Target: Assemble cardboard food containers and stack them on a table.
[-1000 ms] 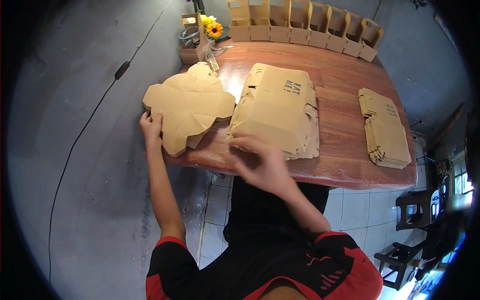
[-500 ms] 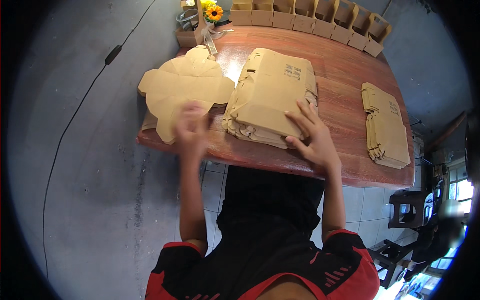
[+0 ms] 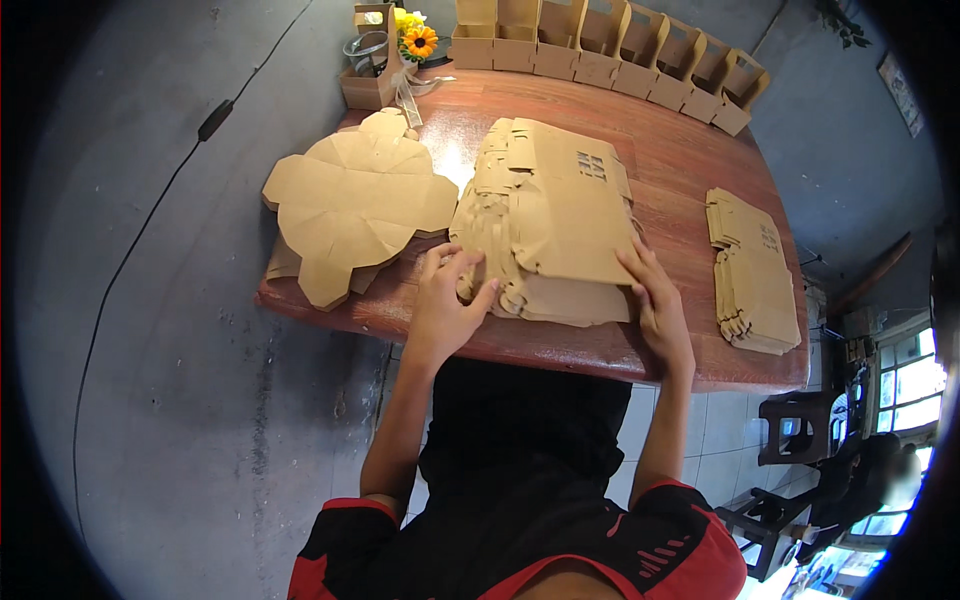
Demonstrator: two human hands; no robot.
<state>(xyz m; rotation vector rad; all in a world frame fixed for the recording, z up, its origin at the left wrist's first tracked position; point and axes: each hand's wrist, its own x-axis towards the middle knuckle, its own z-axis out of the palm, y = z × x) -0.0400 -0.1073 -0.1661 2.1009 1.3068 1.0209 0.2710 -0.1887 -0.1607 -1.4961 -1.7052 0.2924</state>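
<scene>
Nearest, one black and red shirt [image 3: 520, 530] is seen, and from its two sleeves two bare forearms are extended over the table edge. The left hand [image 3: 445, 310] is placed at the near left corner of the middle cardboard stack [image 3: 570, 225]; its thumb and fingers are held apart, and the corner is touched by them. The right hand [image 3: 663, 310] is laid at the near right side of the same stack, with its fingers kept close together; whether anything is clamped between thumb and fingers cannot be told.

Three flat stacks of brown cardboard are set on one reddish wooden table [image 3: 680, 200]. The middle one lies between the hands, and its sheets cannot be counted. Just beside it, the left stack [image 3: 350, 190] is topped by one unfolded, petal-shaped sheet. Well apart, the right stack [image 3: 760, 280] is placed near the table's right edge.

Farther, one cardboard holder [image 3: 370, 92] is seen with one clear cup [image 3: 367, 45], and next to it one orange flower [image 3: 419, 41]. Along the far edge, eight folded boxes [image 3: 597, 68] are lined up in one row.
</scene>
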